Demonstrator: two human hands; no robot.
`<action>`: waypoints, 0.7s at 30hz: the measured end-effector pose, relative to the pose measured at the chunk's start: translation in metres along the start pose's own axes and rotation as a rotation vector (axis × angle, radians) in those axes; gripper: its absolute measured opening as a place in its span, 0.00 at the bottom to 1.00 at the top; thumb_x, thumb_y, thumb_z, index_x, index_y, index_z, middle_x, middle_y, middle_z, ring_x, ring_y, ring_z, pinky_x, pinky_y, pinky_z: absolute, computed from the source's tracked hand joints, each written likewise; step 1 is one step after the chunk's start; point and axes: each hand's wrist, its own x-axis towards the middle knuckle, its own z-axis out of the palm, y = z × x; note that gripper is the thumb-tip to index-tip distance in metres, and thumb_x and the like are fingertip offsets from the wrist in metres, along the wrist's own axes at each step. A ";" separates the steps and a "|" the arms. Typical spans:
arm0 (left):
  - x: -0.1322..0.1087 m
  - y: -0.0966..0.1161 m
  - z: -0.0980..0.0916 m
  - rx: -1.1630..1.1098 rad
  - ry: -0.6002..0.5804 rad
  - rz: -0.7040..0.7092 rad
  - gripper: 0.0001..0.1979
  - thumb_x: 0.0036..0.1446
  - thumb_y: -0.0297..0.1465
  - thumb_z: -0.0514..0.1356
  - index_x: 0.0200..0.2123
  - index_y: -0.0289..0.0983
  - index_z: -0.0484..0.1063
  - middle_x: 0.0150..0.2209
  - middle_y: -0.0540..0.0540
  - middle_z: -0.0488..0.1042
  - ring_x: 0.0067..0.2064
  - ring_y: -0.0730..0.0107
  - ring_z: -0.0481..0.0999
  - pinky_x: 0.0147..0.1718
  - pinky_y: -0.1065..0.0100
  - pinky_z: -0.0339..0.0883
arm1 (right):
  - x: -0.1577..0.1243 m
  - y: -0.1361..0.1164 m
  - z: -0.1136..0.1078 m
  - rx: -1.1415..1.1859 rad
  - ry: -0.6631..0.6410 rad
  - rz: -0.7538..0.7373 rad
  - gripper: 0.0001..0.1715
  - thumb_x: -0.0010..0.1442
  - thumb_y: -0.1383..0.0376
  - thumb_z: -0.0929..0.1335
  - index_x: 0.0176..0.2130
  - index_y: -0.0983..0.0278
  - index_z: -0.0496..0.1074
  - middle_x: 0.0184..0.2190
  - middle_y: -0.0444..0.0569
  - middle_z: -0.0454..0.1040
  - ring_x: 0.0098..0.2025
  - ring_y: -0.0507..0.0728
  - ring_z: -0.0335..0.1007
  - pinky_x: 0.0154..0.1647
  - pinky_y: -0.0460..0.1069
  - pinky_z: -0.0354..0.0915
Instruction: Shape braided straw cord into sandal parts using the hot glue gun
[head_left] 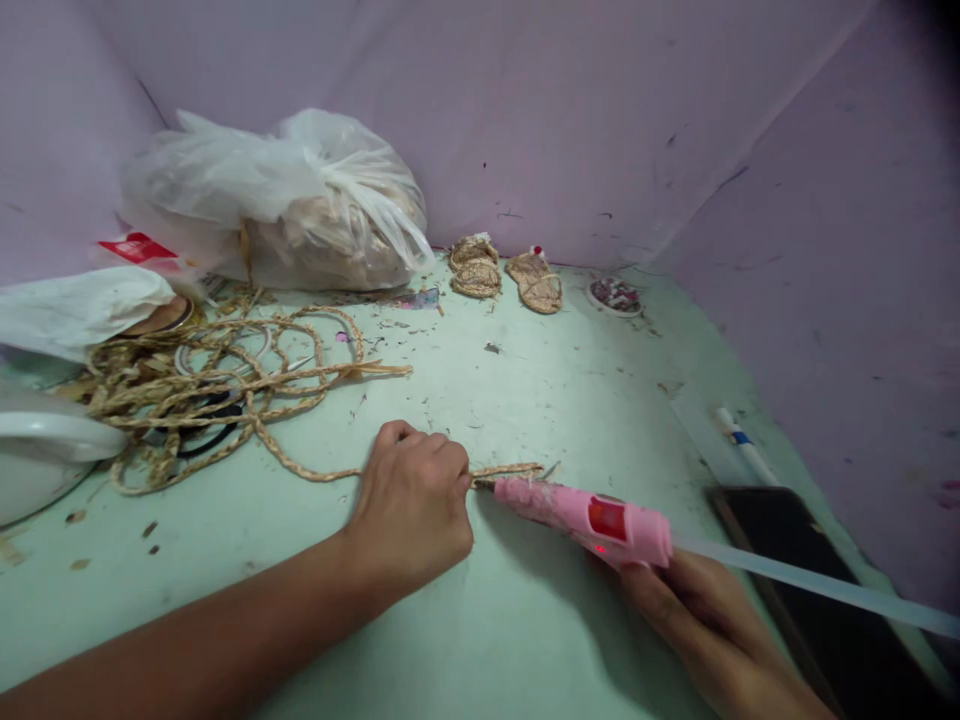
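Note:
My left hand (416, 495) is closed on a braided straw cord (315, 475) near its end, and a short stretch of the cord sticks out to the right of the fingers. In my right hand (697, 610) is a pink glue gun (577, 515), a small red light lit on its side. The nozzle points left and meets the cord just beside my left fingers; whether glue is coming out cannot be made out. A long translucent glue stick (817, 575) trails from the back of the gun.
Loose coils of the cord (285, 400) lie at left, by a white rounded object (52, 440). Against the wall are a stuffed plastic bag (337, 210), two small woven sandals (476, 268) and a shallow dish of bits (615, 296). A dark flat object (817, 580) and a marker (746, 445) lie right.

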 end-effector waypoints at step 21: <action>0.000 -0.002 0.002 0.009 -0.001 0.008 0.08 0.49 0.24 0.50 0.22 0.35 0.66 0.23 0.48 0.70 0.27 0.70 0.65 0.39 0.59 0.54 | 0.009 0.004 -0.004 0.271 -0.071 -0.022 0.14 0.55 0.56 0.64 0.35 0.59 0.76 0.26 0.47 0.75 0.26 0.55 0.69 0.25 0.45 0.66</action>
